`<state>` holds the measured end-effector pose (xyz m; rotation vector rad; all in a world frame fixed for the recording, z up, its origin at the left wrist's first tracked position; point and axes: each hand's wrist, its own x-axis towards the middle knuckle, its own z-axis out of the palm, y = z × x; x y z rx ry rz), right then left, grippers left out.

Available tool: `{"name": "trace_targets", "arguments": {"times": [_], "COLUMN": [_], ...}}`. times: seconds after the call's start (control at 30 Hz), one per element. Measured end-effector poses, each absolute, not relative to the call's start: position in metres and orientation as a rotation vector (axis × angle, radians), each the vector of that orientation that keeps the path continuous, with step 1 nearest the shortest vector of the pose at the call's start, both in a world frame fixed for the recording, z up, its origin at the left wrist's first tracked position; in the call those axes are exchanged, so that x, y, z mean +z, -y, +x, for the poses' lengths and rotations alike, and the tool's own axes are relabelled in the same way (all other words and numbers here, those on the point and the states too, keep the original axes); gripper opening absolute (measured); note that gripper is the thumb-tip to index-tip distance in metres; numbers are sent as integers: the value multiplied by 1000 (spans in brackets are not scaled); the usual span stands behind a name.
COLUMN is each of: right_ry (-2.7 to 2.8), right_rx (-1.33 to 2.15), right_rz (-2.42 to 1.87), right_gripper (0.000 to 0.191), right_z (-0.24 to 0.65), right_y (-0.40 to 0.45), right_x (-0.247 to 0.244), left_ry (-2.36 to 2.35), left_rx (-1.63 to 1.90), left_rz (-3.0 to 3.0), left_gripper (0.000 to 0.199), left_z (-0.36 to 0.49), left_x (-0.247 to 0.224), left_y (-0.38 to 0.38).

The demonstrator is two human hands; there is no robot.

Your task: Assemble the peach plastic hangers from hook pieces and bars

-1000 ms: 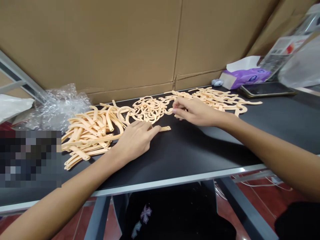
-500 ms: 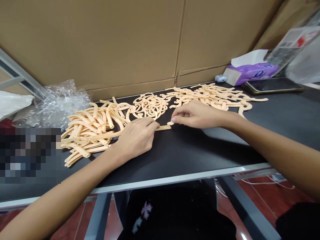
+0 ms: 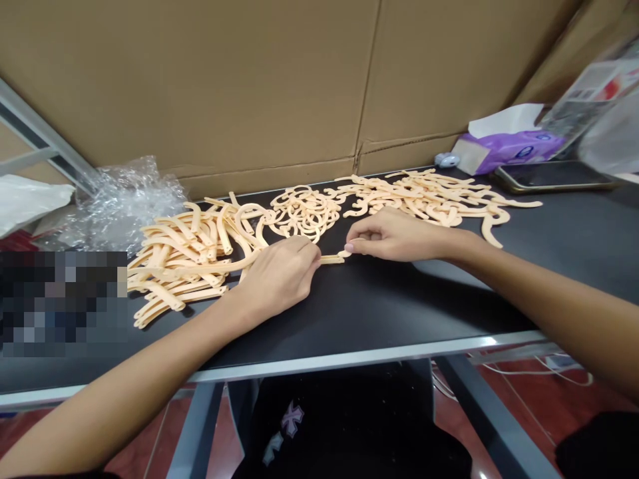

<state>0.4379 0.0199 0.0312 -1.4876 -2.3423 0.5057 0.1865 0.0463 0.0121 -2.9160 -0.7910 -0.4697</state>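
My left hand (image 3: 283, 271) is closed round a long cream plastic strip (image 3: 331, 260), whose grooved end pokes out to the right of the fingers. Between thumb and forefinger, my right hand (image 3: 394, 234) pinches a small cream curved piece (image 3: 344, 253), its tip touching the strip's end. Most of that small piece is hidden by the fingers. Left of my hands lies a heap of cream curved strips (image 3: 182, 249). Behind them are a tangle of cream ring-shaped pieces (image 3: 305, 207) and a spread of cream hooked pieces (image 3: 424, 194).
A black table (image 3: 379, 313) with a pale metal edge holds everything. At the back right are a purple tissue pack (image 3: 514, 148), a phone (image 3: 554, 175) and clear plastic bags. Crumpled clear wrap (image 3: 132, 199) lies at the left. A cardboard wall (image 3: 239, 86) stands behind.
The small piece in my right hand has come down against the strip's end; before, it was held slightly above. My left hand keeps its grip. The whole view has shifted slightly.
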Motion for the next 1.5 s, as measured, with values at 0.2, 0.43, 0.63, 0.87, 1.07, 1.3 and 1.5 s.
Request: {"name": "trace_targets", "arguments": {"times": [0.2,0.43,0.63,0.87,1.07,1.3,1.5], "right_ry": [2357,2422,2457,2486,2517,2580,2637], "right_rx": [555,453,428,312,244,117,48], "right_rz": [-1468,-1477,-1512,-1527,-1515,-1443,-1363], "right_gripper": [38,36,35,30,30,32,34], "right_z": [437,436,435,432,431,431,433], "right_y": [-21,-20,-19,-18,-17,-14,-15], "right_x": [30,31,31,31,29,26,26], "left_ry": [778,766,750,689,680,692,714], "left_rx": [-488,-526,-488,-539,-518,-511,-498], "left_rz": [-2933,-2934,-2949,-2970,-2971,-2964,-2968], "left_gripper": [21,20,20,19,20,18,16], "left_z": [186,189,190,188,187,188,187], "left_x": [11,10,11,10,9,8,10], "left_y": [-45,-47,-48,-51,-52,-52,-52]}}
